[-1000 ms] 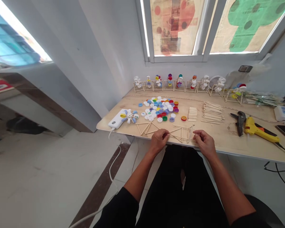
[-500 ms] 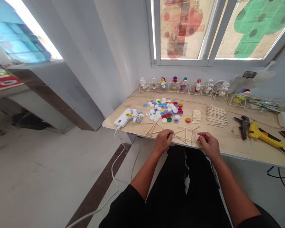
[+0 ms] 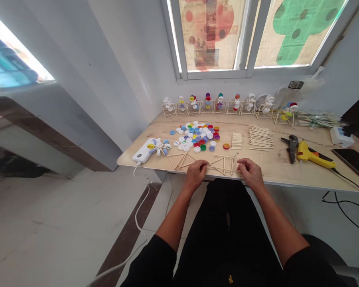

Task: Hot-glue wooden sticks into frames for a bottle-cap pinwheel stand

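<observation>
In the head view, a stick frame (image 3: 224, 165) is laid along the counter's (image 3: 275, 173) front edge, between the two hands. Its left end is pinched in the grip of the left hand (image 3: 196, 174); the right hand (image 3: 250, 173) is curled just beside its right end, and whether anything is held there cannot be told. Toward the counter's right edge, pliers (image 3: 292, 148) and a yellow glue gun (image 3: 315, 158) are placed.

A wooden table (image 3: 283, 171) bears caps (image 3: 198, 136), piled sticks (image 3: 260, 138), stick frames (image 3: 224, 165) — and a glue gun (image 3: 315, 158).
</observation>
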Demonstrator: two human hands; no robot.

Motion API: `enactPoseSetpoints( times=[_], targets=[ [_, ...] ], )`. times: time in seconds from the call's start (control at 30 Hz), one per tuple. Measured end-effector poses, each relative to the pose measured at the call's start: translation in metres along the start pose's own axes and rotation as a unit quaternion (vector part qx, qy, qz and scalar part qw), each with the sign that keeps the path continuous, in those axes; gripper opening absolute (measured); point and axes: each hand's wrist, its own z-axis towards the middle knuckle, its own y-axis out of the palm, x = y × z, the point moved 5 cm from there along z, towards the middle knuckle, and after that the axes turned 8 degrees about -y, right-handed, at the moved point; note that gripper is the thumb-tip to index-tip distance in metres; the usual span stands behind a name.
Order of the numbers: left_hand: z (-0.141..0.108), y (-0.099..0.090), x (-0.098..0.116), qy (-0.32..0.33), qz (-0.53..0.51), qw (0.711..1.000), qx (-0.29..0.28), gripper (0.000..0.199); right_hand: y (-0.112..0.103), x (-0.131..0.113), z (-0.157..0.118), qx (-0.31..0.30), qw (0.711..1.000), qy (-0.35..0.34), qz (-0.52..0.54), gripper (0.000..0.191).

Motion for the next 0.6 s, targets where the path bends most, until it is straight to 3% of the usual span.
enactPoseSetpoints(
  times=[0.37,0.6],
  targets=[
    [0.006,-0.005,0.005,0.006,0.031,0.999,-0.025,0.015,-0.002,-0.005,-0.002,-0.008,1.000,0.013,0.004,0.027],
    [0.013,-0.003,0.008,0.040,0.112,0.992,-0.041,0.019,-0.002,-0.012,-0.003,-0.016,0.999,0.027,-0.007,0.025]
  ],
)
